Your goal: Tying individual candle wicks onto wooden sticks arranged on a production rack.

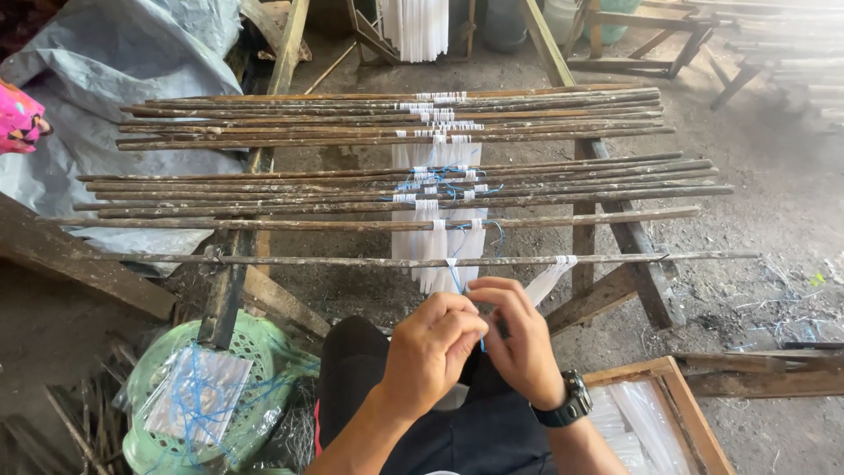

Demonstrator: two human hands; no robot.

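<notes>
Head view: we see our left hand (428, 345) and right hand (519, 339) pinched together on a blue string (456, 280), close under the nearest wooden stick (264, 259) so the white strips (437, 255) hanging there stay within reach; more sticks lie across the wooden rack (635, 242).

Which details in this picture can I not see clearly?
- Head view: the fingertips of both hands hide where the blue string is gripped.
- Wooden box: cut off by the bottom edge.
- White strips: partly hidden behind the sticks.
- Top right corner: washed out by glare.
</notes>
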